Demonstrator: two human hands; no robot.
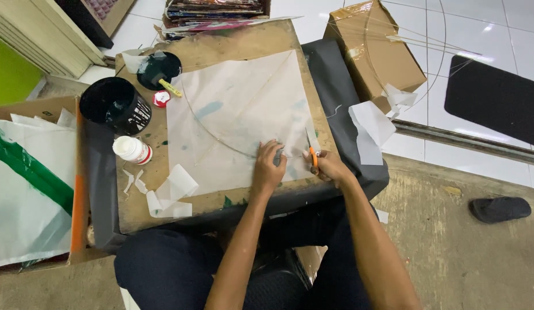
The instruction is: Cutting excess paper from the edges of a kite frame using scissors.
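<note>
White floor tiles (pixel 485 23), black mat (pixel 496 106)

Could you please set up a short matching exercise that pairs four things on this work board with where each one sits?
Things:
1. black tub
2. white bottle
3. left hand
4. right hand

Places:
A. pressing flat on the white paper sheet
B. at the board's left edge, upright
C. lying just below the tub
D. holding an orange tool by the sheet's right corner

Pairs: 1-B, 2-C, 3-A, 4-D

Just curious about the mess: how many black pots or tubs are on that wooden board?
2. A large black tub stands at the board's left edge; a smaller black pot sits behind it near the far corner. Others may be out of view.
</note>
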